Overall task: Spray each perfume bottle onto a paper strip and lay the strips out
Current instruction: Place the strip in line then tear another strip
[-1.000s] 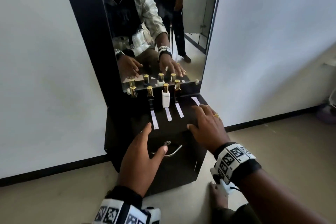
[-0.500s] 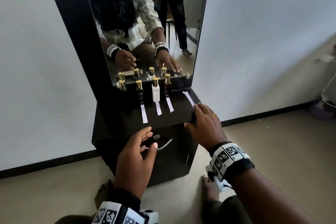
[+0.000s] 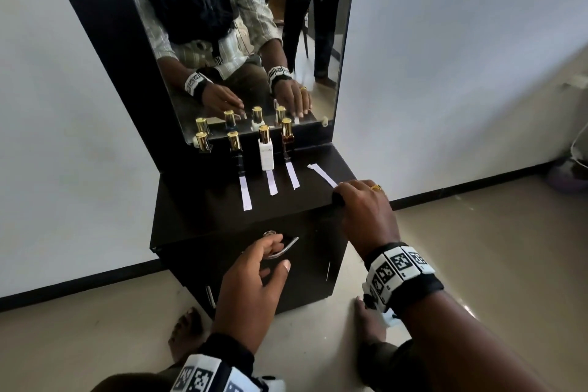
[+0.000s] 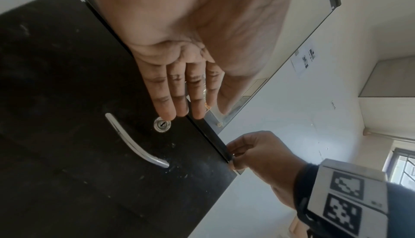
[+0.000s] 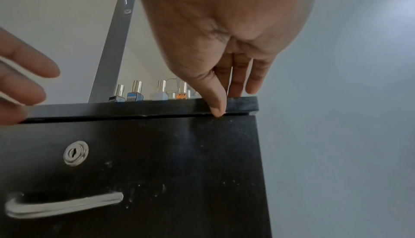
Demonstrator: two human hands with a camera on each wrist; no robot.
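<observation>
Four gold-capped perfume bottles (image 3: 265, 149) are lined up before the tall mirror (image 3: 241, 41), with white paper strips (image 3: 245, 192) laid before three. The left hand (image 3: 251, 283), fingers straight, is held empty by the curved metal handle (image 3: 284, 248). A fourth strip (image 3: 322, 173) lies angled rightward. The black cabinet's top edge (image 5: 125, 108) is pinched by the right hand (image 3: 366, 210).

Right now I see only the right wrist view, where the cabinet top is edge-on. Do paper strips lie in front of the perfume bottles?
Observer: In the head view, three paper strips lie in front of the black bottle, the white bottle and the brown bottle, one each.
Operator: And the leftmost bottle?
Observer: No strip lies before the leftmost bottle.
Operator: Is there a spare strip?
Observer: A fourth strip lies slanted at the right. Its near end stops beside the right hand, which grips the cabinet top at its edge.
</observation>
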